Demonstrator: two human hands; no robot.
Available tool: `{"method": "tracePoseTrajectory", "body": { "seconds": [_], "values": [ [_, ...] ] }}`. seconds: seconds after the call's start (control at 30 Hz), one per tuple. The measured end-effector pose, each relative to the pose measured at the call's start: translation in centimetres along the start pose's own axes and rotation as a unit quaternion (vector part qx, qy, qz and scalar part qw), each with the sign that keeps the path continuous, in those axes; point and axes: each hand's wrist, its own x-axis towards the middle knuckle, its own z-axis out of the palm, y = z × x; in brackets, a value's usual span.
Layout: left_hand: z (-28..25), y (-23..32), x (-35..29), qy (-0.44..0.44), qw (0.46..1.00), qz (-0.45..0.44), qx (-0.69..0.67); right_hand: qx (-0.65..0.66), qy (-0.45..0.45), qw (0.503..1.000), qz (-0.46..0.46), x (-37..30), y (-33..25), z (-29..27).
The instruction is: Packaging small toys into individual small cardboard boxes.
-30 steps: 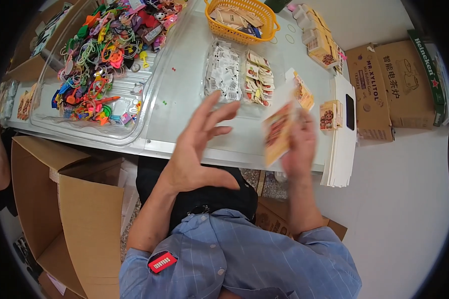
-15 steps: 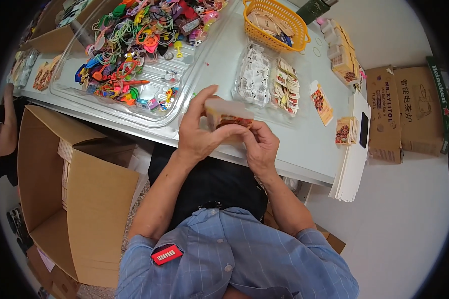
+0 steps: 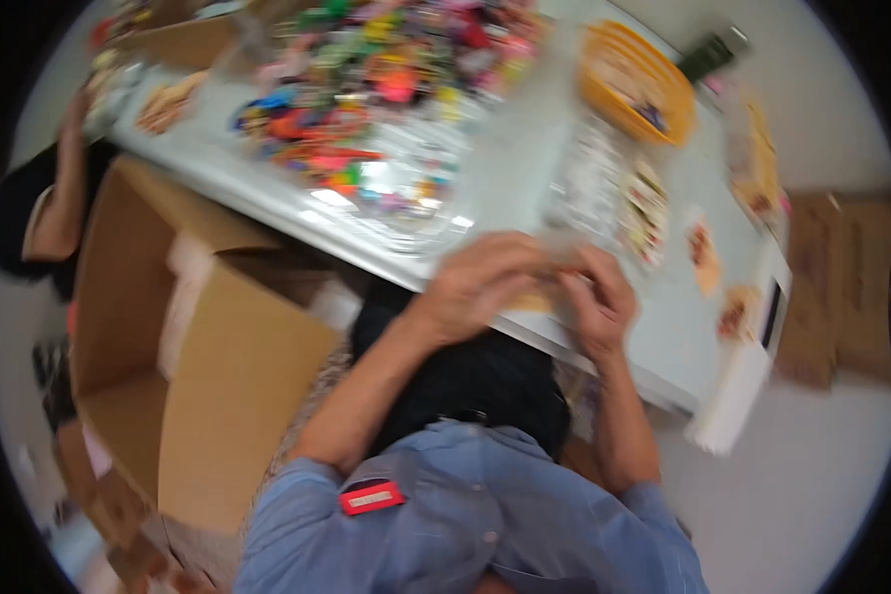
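Observation:
My left hand (image 3: 470, 287) and my right hand (image 3: 602, 305) are close together over the table's near edge. Between them is a small printed carton (image 3: 530, 300), mostly covered by my fingers and smeared by motion. Both hands have their fingers bent in around it. Beyond my right hand, a clear tray holds white packets (image 3: 589, 178) and red-and-cream packets (image 3: 645, 210) side by side. A flat printed card (image 3: 703, 257) and a short stack of printed cartons (image 3: 737, 311) lie farther right.
A large clear tray (image 3: 366, 218) of colourful small toys (image 3: 386, 79) fills the table's far left. A yellow basket (image 3: 609, 45) stands at the back. An open cardboard box (image 3: 238, 396) sits at my left. Another person's arm (image 3: 61, 208) shows at far left.
The whole view has swung, so the table and its contents sit farther right and tilted, with blur. My hands stay together on the carton, which is now more hidden behind my fingers.

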Motion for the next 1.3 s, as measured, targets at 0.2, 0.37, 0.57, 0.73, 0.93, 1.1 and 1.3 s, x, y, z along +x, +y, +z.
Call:
{"method": "tracePoseTrajectory", "body": {
  "seconds": [0.2,0.37,0.57,0.73,0.93,1.1,1.3],
  "values": [
    [0.2,1.1,0.1,-0.046,0.996,0.079,0.025,-0.049,-0.037,0.993,-0.102,0.3,-1.7,-2.9],
    [0.6,0.5,-0.8,-0.026,0.997,0.068,-0.008,0.029,-0.013,0.997,-0.075,-0.8,-1.4,-2.1],
    [1.2,1.8,-0.4,0.016,0.969,-0.127,-0.214,0.177,0.059,0.979,0.079,-1.5,-1.3,-1.2],
    [1.1,1.0,0.0,-0.031,0.990,0.006,-0.135,0.159,-0.008,0.987,0.002,-0.9,-1.1,-2.4],
    [2.1,1.3,-0.4,-0.017,0.992,-0.007,-0.121,0.120,-0.014,0.992,0.020,-1.0,-2.6,-2.3],
    [2.5,2.7,-0.1,-0.011,0.991,-0.064,-0.114,0.056,0.009,0.997,0.055,-1.3,-4.3,-2.7],
    [0.7,3.4,0.0,-0.024,0.993,-0.096,-0.070,0.143,-0.013,0.988,0.060,0.1,-4.5,-1.2]
  ]
}}
